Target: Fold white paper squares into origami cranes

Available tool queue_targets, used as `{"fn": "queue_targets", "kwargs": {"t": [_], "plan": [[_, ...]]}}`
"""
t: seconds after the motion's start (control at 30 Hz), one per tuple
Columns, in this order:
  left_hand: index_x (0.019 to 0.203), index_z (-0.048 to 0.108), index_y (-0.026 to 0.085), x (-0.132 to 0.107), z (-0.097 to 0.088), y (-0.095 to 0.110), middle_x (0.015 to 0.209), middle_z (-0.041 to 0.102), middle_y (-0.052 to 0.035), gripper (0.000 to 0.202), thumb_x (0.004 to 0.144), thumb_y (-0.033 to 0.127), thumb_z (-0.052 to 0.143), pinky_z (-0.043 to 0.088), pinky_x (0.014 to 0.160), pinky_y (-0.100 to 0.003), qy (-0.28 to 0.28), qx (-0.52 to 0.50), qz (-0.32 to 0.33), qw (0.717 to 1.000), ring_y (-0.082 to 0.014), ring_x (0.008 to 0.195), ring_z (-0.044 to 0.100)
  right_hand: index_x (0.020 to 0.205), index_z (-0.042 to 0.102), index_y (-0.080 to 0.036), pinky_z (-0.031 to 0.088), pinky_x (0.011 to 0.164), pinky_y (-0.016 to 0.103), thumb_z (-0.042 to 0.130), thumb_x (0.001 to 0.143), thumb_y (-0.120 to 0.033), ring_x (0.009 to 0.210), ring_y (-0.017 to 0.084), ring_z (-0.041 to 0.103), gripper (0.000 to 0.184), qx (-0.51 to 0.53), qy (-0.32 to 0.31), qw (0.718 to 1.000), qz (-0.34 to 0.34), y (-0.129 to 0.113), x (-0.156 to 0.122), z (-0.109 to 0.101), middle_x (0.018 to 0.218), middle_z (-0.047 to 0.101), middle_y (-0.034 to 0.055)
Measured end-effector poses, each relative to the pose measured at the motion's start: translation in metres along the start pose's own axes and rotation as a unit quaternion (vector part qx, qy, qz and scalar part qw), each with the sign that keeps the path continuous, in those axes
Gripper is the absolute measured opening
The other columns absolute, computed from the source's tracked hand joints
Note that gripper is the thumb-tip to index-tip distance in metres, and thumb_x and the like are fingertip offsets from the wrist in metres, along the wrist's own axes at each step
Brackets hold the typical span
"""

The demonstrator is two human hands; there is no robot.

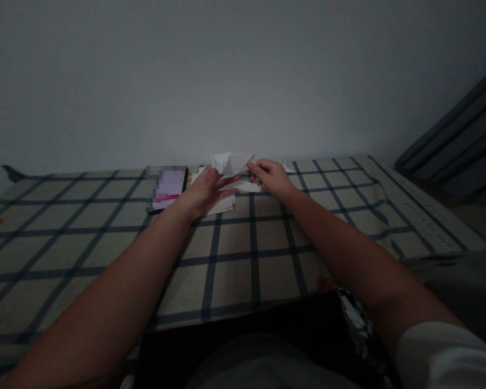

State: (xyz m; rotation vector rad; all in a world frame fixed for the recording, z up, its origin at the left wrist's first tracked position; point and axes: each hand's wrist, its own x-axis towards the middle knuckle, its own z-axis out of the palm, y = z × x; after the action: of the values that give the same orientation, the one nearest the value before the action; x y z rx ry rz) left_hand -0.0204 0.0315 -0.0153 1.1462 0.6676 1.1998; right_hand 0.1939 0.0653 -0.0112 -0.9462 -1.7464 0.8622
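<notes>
Raised a little above the table, a folded piece of white paper [234, 162] is held between my two hands. My left hand [204, 189] pinches its left end, thumb on the near side, with the lower fingers stretched out beneath. At the right end, my right hand [270, 175] grips the paper between thumb and fingers. Under my left hand lies a stack of white paper sheets [222, 205], partly hidden by the hand. Another pale strip of paper [247, 187] shows between the hands, below the folded piece; whether it joins that piece I cannot tell.
A phone [170, 189] with a lit screen lies left of the papers. Behind my right hand is a small white pointed paper piece [285, 166]. A checked cloth [235, 270] covers the table, which meets a plain wall [243, 75]. Dark curtain folds [461, 124] hang at right.
</notes>
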Motion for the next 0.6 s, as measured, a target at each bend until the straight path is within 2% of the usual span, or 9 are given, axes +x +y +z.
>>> {"fn": "queue_targets", "kwargs": {"t": [0.07,0.2,0.23,0.37,0.5,0.6], "plan": [[0.12,0.064,0.028,-0.001,0.002,-0.001,0.146,0.058,-0.0111,0.062,0.07,0.058,0.084,0.053,0.098,-0.046,-0.005,0.01,0.006,1.0,-0.0303,0.127,0.062,0.083,0.064,-0.017,0.042,0.057,0.025,0.058,0.089,-0.067,0.061,0.011,0.051,0.05,-0.005,0.008,1.0,0.004,0.001,0.0,-0.001,0.072,0.062,0.0014],[0.119,0.061,0.026,-0.003,0.011,-0.001,0.134,0.066,-0.0112,0.069,0.059,0.033,0.095,0.053,0.099,-0.044,0.035,0.047,-0.006,0.998,-0.0272,0.116,0.068,0.08,0.064,-0.017,0.043,0.058,0.024,0.059,0.089,-0.065,0.062,0.011,0.052,0.049,0.001,0.005,1.0,0.002,0.0,0.0,0.0,0.072,0.062,0.0015],[0.117,0.062,0.024,-0.003,0.012,-0.001,0.129,0.068,-0.0112,0.066,0.06,0.031,0.095,0.054,0.099,-0.043,0.045,0.049,-0.011,0.998,-0.0258,0.112,0.069,0.079,0.064,-0.017,0.043,0.059,0.024,0.06,0.088,-0.065,0.064,0.011,0.053,0.049,0.007,-0.005,1.0,-0.006,-0.001,-0.001,0.0,0.072,0.062,0.0014],[0.108,0.068,0.019,0.0,0.011,0.0,0.121,0.072,-0.0121,0.044,0.071,0.035,0.087,0.055,0.097,-0.038,0.061,0.027,-0.007,0.998,-0.0226,0.108,0.069,0.083,0.069,-0.016,0.044,0.061,0.025,0.064,0.086,-0.061,0.067,0.012,0.054,0.045,0.014,-0.059,0.997,-0.039,-0.006,-0.003,0.003,0.076,0.063,0.002],[0.105,0.07,0.02,0.002,0.008,0.003,0.124,0.071,-0.0102,0.04,0.07,0.03,0.086,0.056,0.092,-0.035,0.105,0.015,0.002,0.994,-0.0223,0.11,0.068,0.09,0.072,-0.016,0.044,0.062,0.025,0.066,0.085,-0.05,0.069,0.012,0.056,0.036,0.019,-0.104,0.994,-0.043,-0.006,-0.003,0.003,0.078,0.066,0.0025],[0.101,0.07,0.019,0.0,0.009,0.006,0.12,0.073,-0.0089,0.037,0.068,0.026,0.085,0.055,0.094,-0.035,0.127,0.019,0.01,0.992,-0.0228,0.111,0.067,0.102,0.073,-0.015,0.045,0.062,0.024,0.064,0.085,-0.039,0.068,0.011,0.059,0.03,0.058,-0.118,0.991,-0.024,-0.005,-0.003,0.003,0.078,0.067,0.0022]]}}
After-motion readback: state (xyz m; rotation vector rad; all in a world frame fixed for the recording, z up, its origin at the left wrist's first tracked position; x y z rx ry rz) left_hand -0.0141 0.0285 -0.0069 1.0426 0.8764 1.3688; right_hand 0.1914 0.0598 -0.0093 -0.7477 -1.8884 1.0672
